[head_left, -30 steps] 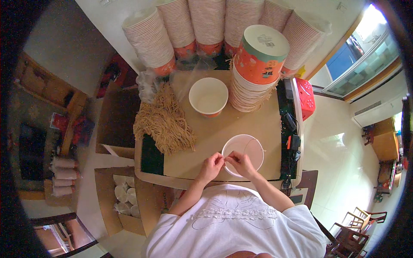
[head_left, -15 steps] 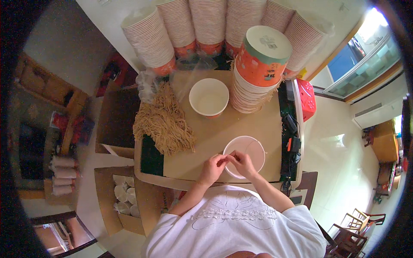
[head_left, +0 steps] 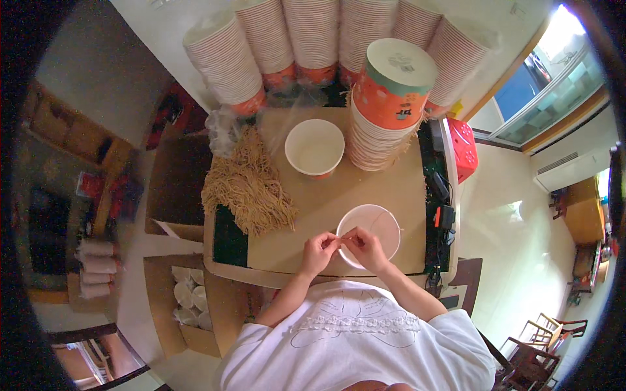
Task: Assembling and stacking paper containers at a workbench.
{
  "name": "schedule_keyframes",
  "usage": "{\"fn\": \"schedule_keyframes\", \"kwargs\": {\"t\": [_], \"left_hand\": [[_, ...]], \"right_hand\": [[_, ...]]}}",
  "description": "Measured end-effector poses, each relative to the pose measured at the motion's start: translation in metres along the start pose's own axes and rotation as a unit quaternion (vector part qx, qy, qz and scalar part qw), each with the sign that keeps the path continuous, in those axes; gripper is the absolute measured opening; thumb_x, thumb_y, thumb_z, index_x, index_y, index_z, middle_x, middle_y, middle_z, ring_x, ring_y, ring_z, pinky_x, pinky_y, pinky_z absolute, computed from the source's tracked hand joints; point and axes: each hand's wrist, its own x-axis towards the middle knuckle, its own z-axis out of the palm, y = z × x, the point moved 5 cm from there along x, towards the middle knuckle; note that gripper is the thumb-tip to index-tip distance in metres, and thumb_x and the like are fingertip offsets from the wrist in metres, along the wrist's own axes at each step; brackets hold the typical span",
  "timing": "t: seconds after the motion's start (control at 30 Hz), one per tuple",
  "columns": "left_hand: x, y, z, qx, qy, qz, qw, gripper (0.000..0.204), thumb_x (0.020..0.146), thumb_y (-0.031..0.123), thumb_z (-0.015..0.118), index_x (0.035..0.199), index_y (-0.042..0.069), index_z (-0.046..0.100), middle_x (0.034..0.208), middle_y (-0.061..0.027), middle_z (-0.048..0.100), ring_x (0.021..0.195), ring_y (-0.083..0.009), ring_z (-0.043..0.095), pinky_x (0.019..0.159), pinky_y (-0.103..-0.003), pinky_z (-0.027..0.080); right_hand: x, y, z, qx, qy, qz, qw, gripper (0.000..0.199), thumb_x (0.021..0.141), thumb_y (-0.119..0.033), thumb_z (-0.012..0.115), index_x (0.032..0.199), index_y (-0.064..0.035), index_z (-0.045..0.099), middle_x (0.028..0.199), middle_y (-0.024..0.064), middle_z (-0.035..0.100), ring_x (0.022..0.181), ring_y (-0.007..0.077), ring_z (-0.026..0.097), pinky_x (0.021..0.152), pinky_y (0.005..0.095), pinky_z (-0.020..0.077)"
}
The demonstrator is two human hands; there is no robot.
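A paper bucket point(head_left: 385, 225) with a pale inside stands at the near edge of the cardboard sheet. Over its near left rim, my left hand point(head_left: 318, 251) and my right hand point(head_left: 365, 249) meet fingertip to fingertip, both closed in a pinch. Between them they seem to hold a thin tan string, mostly hidden by the fingers. Another fine line of string curves across the bucket's inside to its right rim. To the left lies a loose heap of tan strings point(head_left: 251, 189). Farther back stands a second open paper bucket point(head_left: 315, 147).
A stack of nested orange buckets point(head_left: 394, 98), upside down, stands behind on the cardboard sheet point(head_left: 306, 241). Tall wrapped bucket stacks point(head_left: 313, 39) line the wall. Black cables and adapters point(head_left: 445, 218) run along the right edge, beside a red plastic stool point(head_left: 462, 150). A carton point(head_left: 156, 293) sits below left.
My hands have shifted very slightly, with the fingertips still together at the rim. The buckets and the heap of strings stay where they were.
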Motion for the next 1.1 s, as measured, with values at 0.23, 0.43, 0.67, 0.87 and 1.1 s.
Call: {"fn": "schedule_keyframes", "kwargs": {"t": [0.23,0.43,0.67,0.87,1.1], "left_hand": [[0.0,-0.005,0.001,-0.061,-0.02,-0.022,0.998,0.01,0.083,0.01,0.056,0.082,0.002,0.061,0.063,-0.0004,0.058,0.051,-0.0053,0.049,0.045,-0.02,0.039],[-0.001,-0.009,0.002,-0.069,-0.021,-0.03,0.997,0.01,0.084,0.011,0.056,0.081,0.002,0.06,0.064,0.0001,0.058,0.05,-0.0047,0.049,0.044,-0.019,0.039],[0.001,-0.004,-0.012,0.119,0.086,0.099,0.984,0.009,0.079,0.009,0.06,0.083,0.001,0.06,0.068,-0.0041,0.061,0.057,-0.0098,0.056,0.052,-0.023,0.045],[-0.002,-0.009,-0.007,0.171,0.026,0.086,0.981,0.012,0.075,0.004,0.061,0.087,0.002,0.061,0.075,-0.0081,0.064,0.065,-0.0139,0.061,0.061,-0.026,0.048],[-0.001,-0.017,-0.008,0.193,0.023,0.087,0.977,0.013,0.073,0.003,0.061,0.086,0.001,0.06,0.076,-0.0097,0.064,0.067,-0.0173,0.062,0.061,-0.027,0.048]], "right_hand": [[0.0,-0.011,-0.003,-0.055,0.0,-0.058,0.997,0.006,0.079,-0.005,0.061,0.082,-0.0015,0.058,0.071,0.0045,0.058,0.057,0.0076,0.05,0.05,0.0225,0.0412],[0.002,-0.013,-0.003,-0.089,-0.021,-0.054,0.994,0.007,0.078,-0.007,0.059,0.083,-0.0037,0.058,0.076,0.0101,0.057,0.063,0.0215,0.057,0.056,0.0313,0.0463],[0.001,0.016,0.006,-0.177,-0.028,-0.065,0.982,0.008,0.077,-0.007,0.057,0.081,-0.0018,0.052,0.077,0.0134,0.056,0.071,0.0298,0.057,0.059,0.0352,0.0467],[-0.001,0.031,0.009,-0.139,-0.041,-0.043,0.988,0.016,0.073,-0.01,0.059,0.084,-0.0025,0.051,0.077,0.0159,0.056,0.072,0.0334,0.056,0.061,0.0388,0.0451],[-0.001,0.032,0.009,-0.148,-0.056,-0.044,0.987,0.013,0.073,-0.007,0.057,0.083,-0.0022,0.05,0.077,0.0165,0.056,0.072,0.0329,0.057,0.061,0.0392,0.045]]}}
